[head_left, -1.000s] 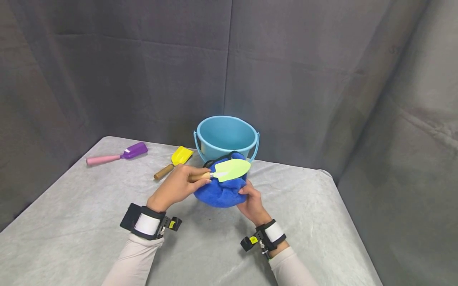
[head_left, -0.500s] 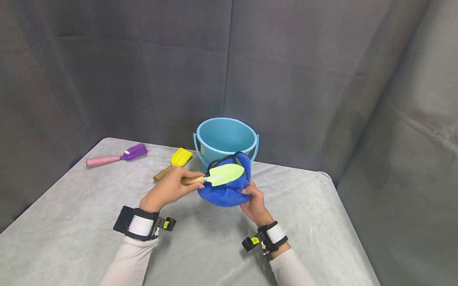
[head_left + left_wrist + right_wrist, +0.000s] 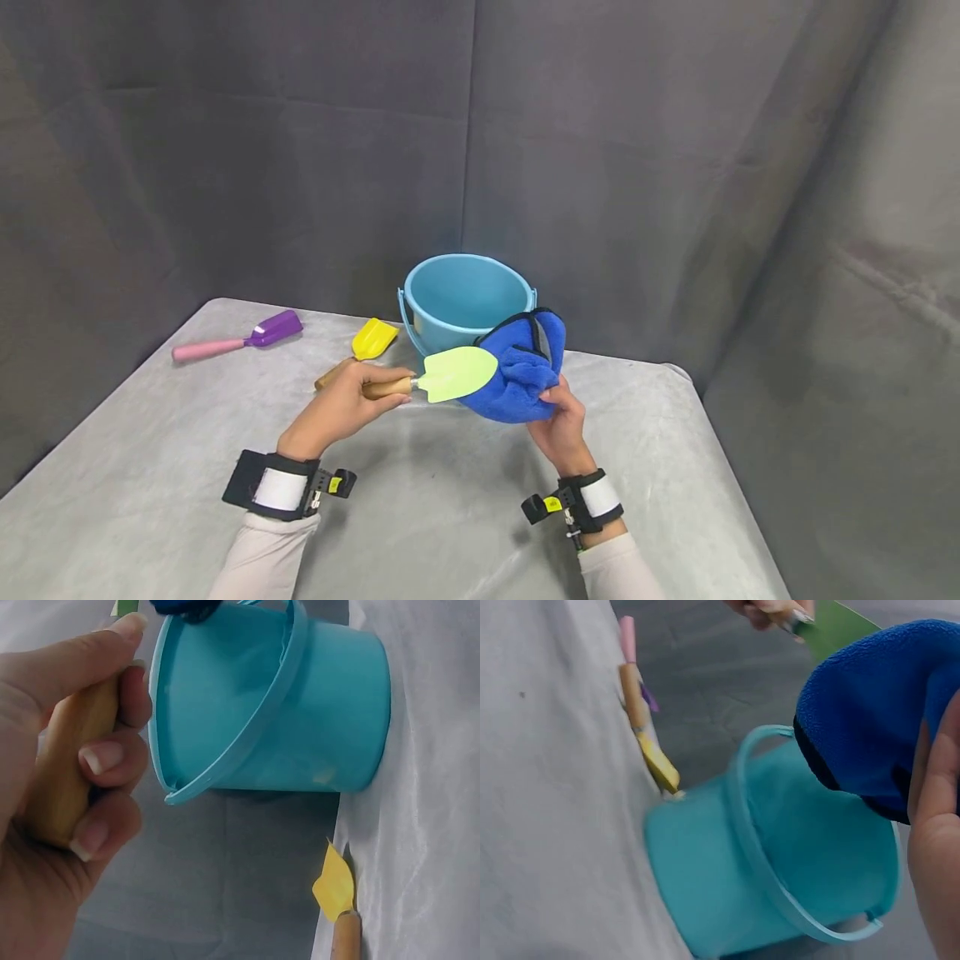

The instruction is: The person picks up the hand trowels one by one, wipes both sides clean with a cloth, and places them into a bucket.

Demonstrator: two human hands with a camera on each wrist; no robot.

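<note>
The trowel [image 3: 450,377] has slid left off the cloth [image 3: 521,375], which has shifted right and now sits apart from the blade. The left hand [image 3: 341,404] curls round the trowel's wooden handle; the right hand [image 3: 562,417] pinches the bunched cloth, both held above the table [image 3: 150,467] before the bucket [image 3: 465,296]. A yellow scoop [image 3: 371,342] and purple scoop [image 3: 247,337] lie left.

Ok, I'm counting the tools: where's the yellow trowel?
In the head view the yellow trowel lies on the table, left of the bucket, just beyond the left hand.
</note>
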